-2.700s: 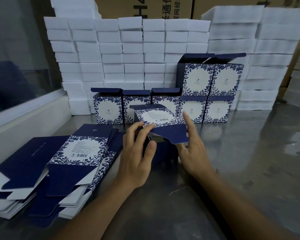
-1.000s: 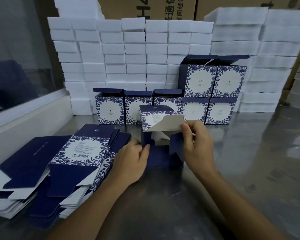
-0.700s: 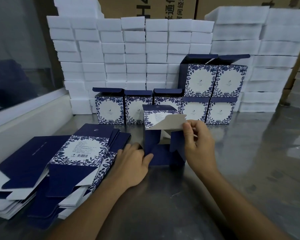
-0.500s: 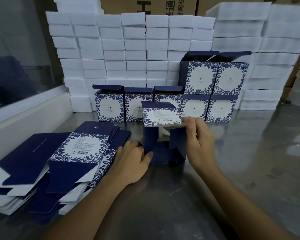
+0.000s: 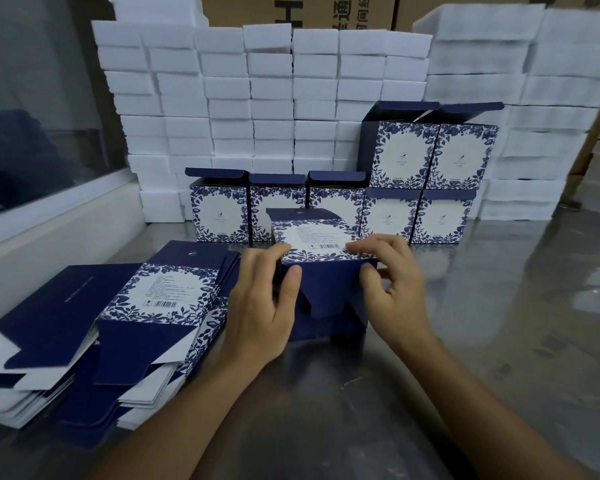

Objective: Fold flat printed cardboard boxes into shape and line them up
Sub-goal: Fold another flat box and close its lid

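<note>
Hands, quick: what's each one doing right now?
Left hand: closed on the box, thumb on its dark flap.
Right hand: closed on the same box, fingers curled over its top edge.

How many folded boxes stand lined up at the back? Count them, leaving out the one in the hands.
7. Five in the bottom row, against the white foam blocks; two stacked on its right end. Others may hide behind.

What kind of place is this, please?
Probably a packing or warehouse workroom: white foam blocks stacked high, a pile of flat printed boxes on a metal table, and folded boxes in rows.
</note>
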